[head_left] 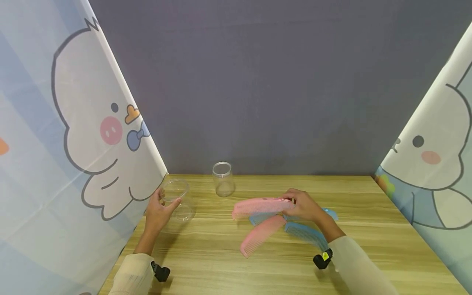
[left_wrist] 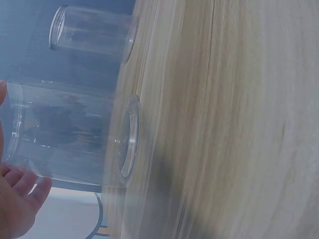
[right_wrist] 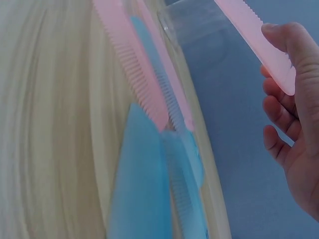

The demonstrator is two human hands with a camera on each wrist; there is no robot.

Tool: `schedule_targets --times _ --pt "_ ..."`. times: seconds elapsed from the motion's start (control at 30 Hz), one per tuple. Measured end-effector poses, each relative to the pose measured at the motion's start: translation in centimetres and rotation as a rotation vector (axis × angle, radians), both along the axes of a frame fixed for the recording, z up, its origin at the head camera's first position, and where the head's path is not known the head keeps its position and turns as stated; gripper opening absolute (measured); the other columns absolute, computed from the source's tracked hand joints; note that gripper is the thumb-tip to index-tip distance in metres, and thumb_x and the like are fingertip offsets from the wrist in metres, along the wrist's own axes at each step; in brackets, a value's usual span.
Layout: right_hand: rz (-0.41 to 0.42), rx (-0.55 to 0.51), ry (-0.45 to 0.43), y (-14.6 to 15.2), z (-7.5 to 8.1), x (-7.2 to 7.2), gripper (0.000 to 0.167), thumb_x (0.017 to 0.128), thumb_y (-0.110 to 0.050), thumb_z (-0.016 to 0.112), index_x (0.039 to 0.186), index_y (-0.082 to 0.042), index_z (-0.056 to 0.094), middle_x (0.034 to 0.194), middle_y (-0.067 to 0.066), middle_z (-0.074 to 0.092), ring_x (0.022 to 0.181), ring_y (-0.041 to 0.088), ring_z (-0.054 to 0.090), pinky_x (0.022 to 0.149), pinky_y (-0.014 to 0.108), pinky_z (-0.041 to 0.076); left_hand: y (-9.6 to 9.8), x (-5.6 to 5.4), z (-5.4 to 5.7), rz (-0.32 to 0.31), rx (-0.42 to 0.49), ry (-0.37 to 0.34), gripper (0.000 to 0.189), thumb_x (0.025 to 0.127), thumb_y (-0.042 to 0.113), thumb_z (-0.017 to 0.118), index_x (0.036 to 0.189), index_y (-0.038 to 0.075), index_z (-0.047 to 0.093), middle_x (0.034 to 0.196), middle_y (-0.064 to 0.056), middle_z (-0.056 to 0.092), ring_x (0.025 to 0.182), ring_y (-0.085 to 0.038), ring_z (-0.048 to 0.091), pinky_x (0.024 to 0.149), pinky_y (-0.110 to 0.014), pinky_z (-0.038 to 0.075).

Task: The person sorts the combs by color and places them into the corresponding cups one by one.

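My left hand (head_left: 157,213) grips a clear, wide-rimmed plastic jar (left_wrist: 65,134) near its top, thumb on one side and fingers on the other. The jar stands upright at the table's left side. In my right hand (head_left: 303,205) a pink comb (right_wrist: 256,37) is pinched between thumb and fingers, raised above the other combs. Under it lie another pink comb (head_left: 263,235), a blue comb (head_left: 306,234) and more blue combs (right_wrist: 184,184), partly overlapping. In the right wrist view a further pink strip (right_wrist: 172,74) shows beside them.
A second, narrower clear jar (head_left: 223,180) stands upright near the table's back edge, between the hands. The wooden table (head_left: 214,262) meets a grey backdrop (head_left: 258,90) behind, with printed cartoon curtains (head_left: 92,102) on both sides.
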State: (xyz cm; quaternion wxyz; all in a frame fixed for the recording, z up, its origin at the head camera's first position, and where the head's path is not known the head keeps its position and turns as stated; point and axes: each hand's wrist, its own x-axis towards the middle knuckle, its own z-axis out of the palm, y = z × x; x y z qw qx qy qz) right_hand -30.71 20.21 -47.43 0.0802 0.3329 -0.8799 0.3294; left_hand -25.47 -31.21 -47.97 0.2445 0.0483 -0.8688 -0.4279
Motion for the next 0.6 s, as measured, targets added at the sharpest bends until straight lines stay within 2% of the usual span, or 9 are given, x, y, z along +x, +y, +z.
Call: schedule_targets --times 0.23,0.47,0.6 --pt "0.017 0.0 -0.014 -2.2 1.1 -0.4 0.04 0.083 -0.029 0.081 0.121 -0.018 0.074 0.105 -0.004 0.068 0.082 0.008 0.053 0.068 0.026 0.047 0.0 -0.1 0.0 -0.005 0.012 -0.01 0.072 0.084 0.036 0.084 0.132 -0.003 0.046 0.125 -0.023 0.05 0.132 -0.045 0.049 0.101 -0.059 0.049" --pt "0.049 -0.013 -0.008 -4.7 1.9 -1.0 0.043 0.086 -0.03 0.081 0.124 -0.012 0.072 0.113 0.002 0.068 0.08 0.012 0.055 0.068 0.026 0.05 -0.1 -0.1 -0.1 -0.011 0.022 -0.012 0.085 0.084 0.036 0.084 0.146 -0.005 0.041 0.139 -0.028 0.048 0.134 -0.047 0.047 0.103 -0.06 0.049" --pt "0.061 -0.017 0.011 -5.8 2.1 -1.2 0.042 0.086 -0.03 0.082 0.123 -0.012 0.072 0.114 0.004 0.069 0.08 0.011 0.056 0.069 0.027 0.051 -0.1 -0.2 -0.2 -0.019 0.032 -0.009 0.087 0.084 0.036 0.085 0.147 -0.005 0.04 0.14 -0.028 0.048 0.134 -0.047 0.047 0.104 -0.06 0.049"
